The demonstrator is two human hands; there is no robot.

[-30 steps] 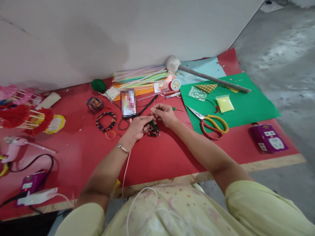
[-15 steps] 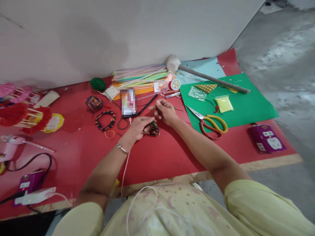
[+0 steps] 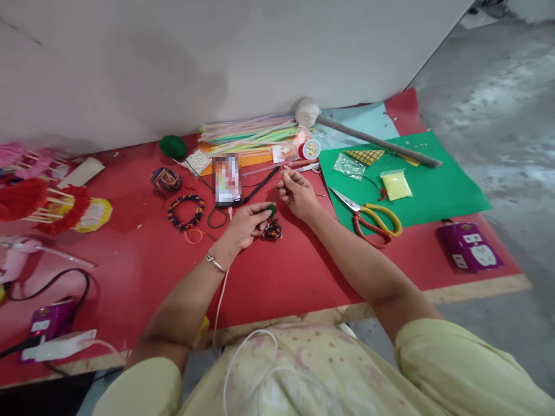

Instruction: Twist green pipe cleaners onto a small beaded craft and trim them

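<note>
My left hand (image 3: 249, 224) is closed on a small piece of yarn work, whose green part (image 3: 272, 210) shows at the fingertips. Its dark multicoloured part (image 3: 273, 230) hangs just below them. To the right and slightly higher, my right hand (image 3: 297, 193) is pinched; a thin dark strand seems to run from its fingertips toward the green part. Left of my hands lies a braided yarn ring (image 3: 185, 212) with an orange thread end. Behind it sit a multicoloured yarn ball (image 3: 166, 181) and a green yarn ball (image 3: 172, 148).
Scissors (image 3: 366, 216) lie on a green sheet (image 3: 451, 185) at the right, near a yellow packet (image 3: 396, 185). A phone (image 3: 226, 180) and pipe cleaners (image 3: 251, 136) are behind my hands. Purple boxes (image 3: 470, 247), a glue gun (image 3: 19, 254) and paper crafts (image 3: 73, 211) stand toward the sides.
My right hand has shifted slightly right and away from my left, its fingers drawn closer together. More of the green part shows at my left fingertips.
</note>
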